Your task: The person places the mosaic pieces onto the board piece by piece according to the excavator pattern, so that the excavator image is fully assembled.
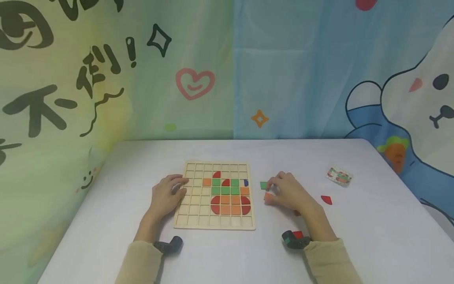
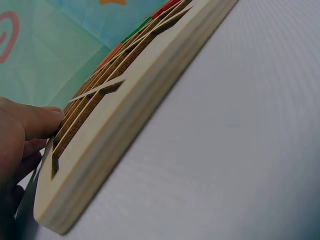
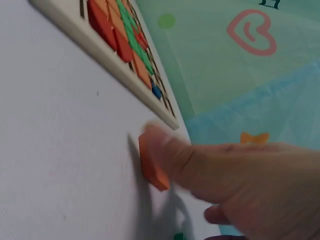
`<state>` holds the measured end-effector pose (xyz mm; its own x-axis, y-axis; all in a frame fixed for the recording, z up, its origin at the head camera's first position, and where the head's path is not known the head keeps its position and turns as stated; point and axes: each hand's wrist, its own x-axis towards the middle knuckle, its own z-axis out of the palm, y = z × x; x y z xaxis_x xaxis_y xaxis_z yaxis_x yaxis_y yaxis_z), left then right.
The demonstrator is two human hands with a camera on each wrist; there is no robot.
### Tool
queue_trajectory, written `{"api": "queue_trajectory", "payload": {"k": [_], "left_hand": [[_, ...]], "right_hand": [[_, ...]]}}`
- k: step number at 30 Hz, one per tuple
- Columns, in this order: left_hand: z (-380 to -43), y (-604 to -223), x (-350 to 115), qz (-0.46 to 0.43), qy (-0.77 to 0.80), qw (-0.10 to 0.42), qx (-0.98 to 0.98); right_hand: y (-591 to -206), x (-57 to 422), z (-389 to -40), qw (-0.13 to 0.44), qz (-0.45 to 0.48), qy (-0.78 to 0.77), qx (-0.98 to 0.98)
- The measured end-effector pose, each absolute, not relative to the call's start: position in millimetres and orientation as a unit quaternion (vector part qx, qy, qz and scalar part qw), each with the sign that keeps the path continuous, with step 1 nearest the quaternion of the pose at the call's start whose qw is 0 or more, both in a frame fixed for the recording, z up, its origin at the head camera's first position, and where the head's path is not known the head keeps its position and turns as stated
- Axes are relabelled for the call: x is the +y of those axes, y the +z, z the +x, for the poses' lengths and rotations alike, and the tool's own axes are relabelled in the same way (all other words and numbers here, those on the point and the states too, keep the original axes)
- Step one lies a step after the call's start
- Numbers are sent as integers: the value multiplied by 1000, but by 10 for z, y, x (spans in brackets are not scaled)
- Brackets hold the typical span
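Observation:
A wooden grid board [image 1: 178, 223] lies flat on the white table, with green, orange, red and blue pieces in several cells on its right side. My left hand [image 1: 166, 196] rests at the board's left edge, and in the left wrist view its thumb [image 2: 47, 122] touches the top. Right of the board, my right hand [image 1: 288, 192] pinches an orange square tile [image 1: 268, 196]. That tile [image 3: 150, 162] looks tilted against the thumb in the right wrist view; the other fingertips are hidden there. A green square tile [image 1: 263, 185] lies beside the index finger.
A red quarter-round piece [image 1: 326, 200] lies right of my right hand. Nearer me is a red tile [image 1: 298, 234], partly covered by the wrist camera [image 1: 293, 240]. Another reddish piece [image 1: 297, 213] shows beside the forearm. A printed packet or card [image 1: 339, 176] lies farther right.

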<state>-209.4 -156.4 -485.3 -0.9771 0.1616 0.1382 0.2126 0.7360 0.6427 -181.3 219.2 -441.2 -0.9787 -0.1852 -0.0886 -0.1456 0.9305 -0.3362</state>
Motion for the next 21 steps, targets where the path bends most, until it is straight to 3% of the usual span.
{"api": "queue_trajectory", "payload": {"k": [11, 21], "left_hand": [[-2083, -4802, -1575, -93, -355, 36, -929], [-2099, -4873, -1560, -95, -350, 48, -931]], "right_hand": [[-4346, 2058, -1823, 99, -93, -213, 967], [-4299, 1862, -2072, 31, -165, -305, 938]]}}
